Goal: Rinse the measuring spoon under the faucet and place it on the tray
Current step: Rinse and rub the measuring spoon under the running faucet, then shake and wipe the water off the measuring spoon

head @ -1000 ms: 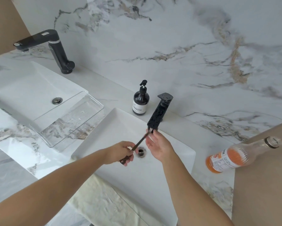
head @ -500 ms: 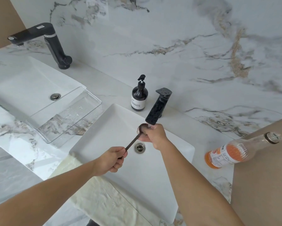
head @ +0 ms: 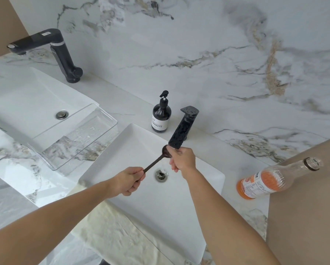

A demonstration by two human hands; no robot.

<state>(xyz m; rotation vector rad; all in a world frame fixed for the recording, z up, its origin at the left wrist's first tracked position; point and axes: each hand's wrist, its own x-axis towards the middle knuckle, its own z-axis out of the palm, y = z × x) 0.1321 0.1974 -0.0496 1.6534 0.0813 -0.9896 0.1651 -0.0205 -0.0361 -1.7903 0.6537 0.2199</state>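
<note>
My left hand (head: 128, 180) grips the handle end of a dark brown measuring spoon (head: 154, 163). The spoon slants up to the right, its bowl right under the spout of the black faucet (head: 181, 132). My right hand (head: 183, 159) is at the spoon's bowl, fingers curled around it and partly hiding it. Both hands are over the white sink (head: 133, 142), above its metal drain (head: 161, 174). A thin run of water shows below the bowl. The clear plastic tray (head: 51, 155) sits on the counter to the left of the sink.
A dark soap pump bottle (head: 161, 116) stands behind the sink beside the faucet. An orange drink bottle (head: 271, 180) lies on the counter at the right. A second sink (head: 17, 104) with its own black faucet (head: 63, 52) is at the left. A pale towel (head: 110, 232) hangs at the front edge.
My left hand has slid back to the handle's end and lifted the spoon's bowl up under the spout. My right hand has closed around the bowl.
</note>
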